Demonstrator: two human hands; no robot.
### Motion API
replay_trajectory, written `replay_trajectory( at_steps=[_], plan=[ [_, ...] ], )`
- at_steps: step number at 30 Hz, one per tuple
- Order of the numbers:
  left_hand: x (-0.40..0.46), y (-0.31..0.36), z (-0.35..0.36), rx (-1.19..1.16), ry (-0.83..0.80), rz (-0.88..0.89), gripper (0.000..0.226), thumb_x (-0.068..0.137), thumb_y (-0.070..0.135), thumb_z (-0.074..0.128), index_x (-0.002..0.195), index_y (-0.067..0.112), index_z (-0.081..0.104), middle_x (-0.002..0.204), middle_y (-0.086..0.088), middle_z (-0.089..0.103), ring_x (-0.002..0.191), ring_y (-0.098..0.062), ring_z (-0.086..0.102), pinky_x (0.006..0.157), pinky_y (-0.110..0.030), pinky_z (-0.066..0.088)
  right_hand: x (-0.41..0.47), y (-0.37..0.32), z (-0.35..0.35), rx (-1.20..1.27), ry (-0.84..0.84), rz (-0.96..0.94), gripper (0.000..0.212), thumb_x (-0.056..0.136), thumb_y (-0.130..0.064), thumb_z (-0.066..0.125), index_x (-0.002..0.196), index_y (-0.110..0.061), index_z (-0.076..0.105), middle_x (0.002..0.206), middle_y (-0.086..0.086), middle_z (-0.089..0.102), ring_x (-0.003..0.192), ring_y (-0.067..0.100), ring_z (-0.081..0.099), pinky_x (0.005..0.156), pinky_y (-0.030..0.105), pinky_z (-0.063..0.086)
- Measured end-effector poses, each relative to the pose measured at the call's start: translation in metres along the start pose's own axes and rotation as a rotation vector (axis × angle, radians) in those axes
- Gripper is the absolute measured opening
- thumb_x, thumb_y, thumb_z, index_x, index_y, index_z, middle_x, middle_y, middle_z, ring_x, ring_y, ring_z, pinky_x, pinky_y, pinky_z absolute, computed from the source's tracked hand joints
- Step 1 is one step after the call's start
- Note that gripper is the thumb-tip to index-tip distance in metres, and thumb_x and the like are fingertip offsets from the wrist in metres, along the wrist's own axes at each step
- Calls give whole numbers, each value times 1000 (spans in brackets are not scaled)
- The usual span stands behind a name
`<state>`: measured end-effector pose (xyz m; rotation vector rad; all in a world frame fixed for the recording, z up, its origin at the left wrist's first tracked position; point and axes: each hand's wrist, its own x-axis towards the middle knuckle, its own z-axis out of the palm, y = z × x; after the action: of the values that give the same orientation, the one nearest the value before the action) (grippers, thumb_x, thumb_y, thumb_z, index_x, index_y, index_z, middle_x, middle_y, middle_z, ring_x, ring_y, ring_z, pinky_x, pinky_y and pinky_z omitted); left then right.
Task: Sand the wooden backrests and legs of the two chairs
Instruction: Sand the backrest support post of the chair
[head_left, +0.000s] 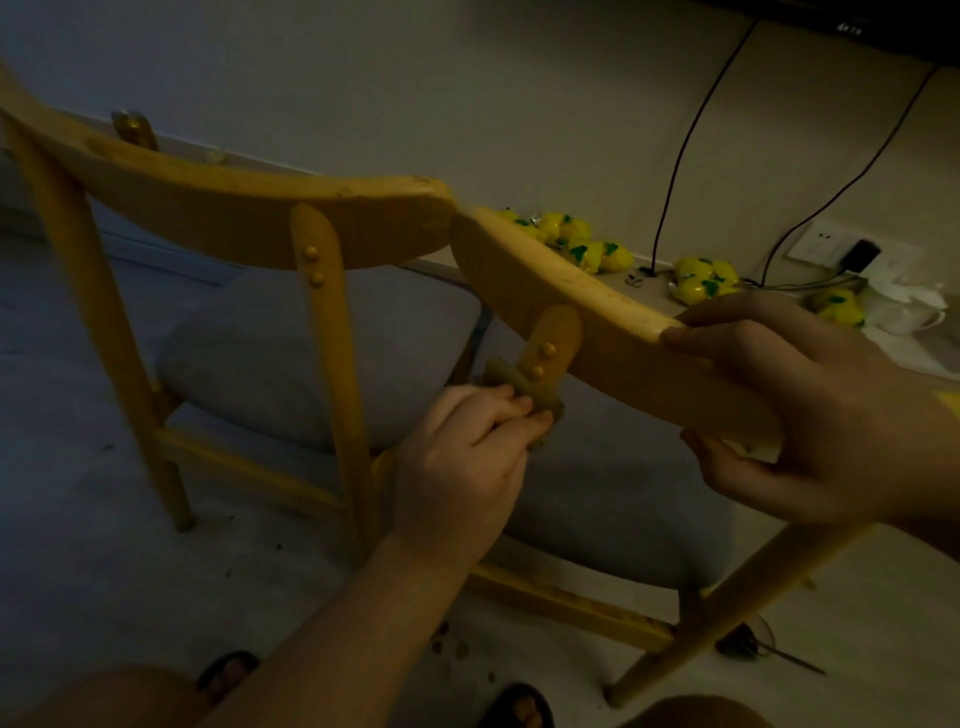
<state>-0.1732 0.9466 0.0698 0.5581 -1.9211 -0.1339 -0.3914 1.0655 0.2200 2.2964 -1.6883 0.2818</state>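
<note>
The right chair's backrest (597, 332) is steadied in the right hand's (810, 415) grip. The left hand (467, 441) pinches sandpaper (514, 387) round its upright (550, 343). Next, probably strokes down the leg.

Two wooden chairs (234, 218) (597, 332), two hands (467, 441) (805, 410), one sanding pad (519, 389), perhaps five yellow packets (701, 275), dim.

Dim domestic room: two wooden dining chairs (270, 218) with grey cushions, wall socket (826, 245) with plugged cables at 2 o'clock, yellow packets (587, 244) along the wall, sandalled feet.
</note>
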Motion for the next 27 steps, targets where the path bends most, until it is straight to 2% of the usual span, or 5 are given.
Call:
replay_trajectory(
  at_steps=[8, 13, 18, 21, 27],
  plan=[
    [-32, 2, 7, 113, -100, 2, 27, 103, 16, 57, 95, 12, 83, 88, -6, 72, 81, -29, 65, 70, -40, 57, 2, -10, -6, -57, -19, 28, 64, 88, -54, 56, 134, -10, 57, 129, 13, 57, 96, 21, 58, 73, 10, 31],
    [-13, 1, 10, 84, 5, -28, 32, 106, 16, 51, 98, 10, 82, 89, -9, 68, 87, -28, 63, 82, -33, 54, 3, -9, -4, -52, -18, -4, 66, 89, -55, 55, 135, -8, 55, 127, 16, 57, 96, 26, 60, 62, 26, 47],
    [-46, -1, 18, 109, -57, -107, 29, 101, 10, 56, 91, 10, 83, 80, -9, 67, 76, -31, 64, 68, -43, 57, 2, -6, -3, -33, 5, -10, 64, 89, -55, 55, 135, -11, 54, 127, 13, 56, 98, 23, 58, 65, 20, 44],
    [-47, -10, 14, 94, -75, -77, 28, 99, 8, 56, 89, 10, 83, 81, -8, 67, 79, -31, 65, 73, -42, 57, 3, -4, -1, -15, 28, -17, 64, 88, -56, 56, 135, -12, 54, 128, 13, 55, 96, 26, 59, 65, 33, 53],
    [-20, -6, 11, -64, 36, -209, 21, 83, -3, 65, 88, 12, 80, 98, -4, 64, 93, -17, 63, 87, -15, 46, 2, 0, 4, 9, 46, 1, 66, 88, -58, 56, 137, -14, 53, 130, 10, 54, 100, 27, 60, 69, 35, 54]
  ],
)
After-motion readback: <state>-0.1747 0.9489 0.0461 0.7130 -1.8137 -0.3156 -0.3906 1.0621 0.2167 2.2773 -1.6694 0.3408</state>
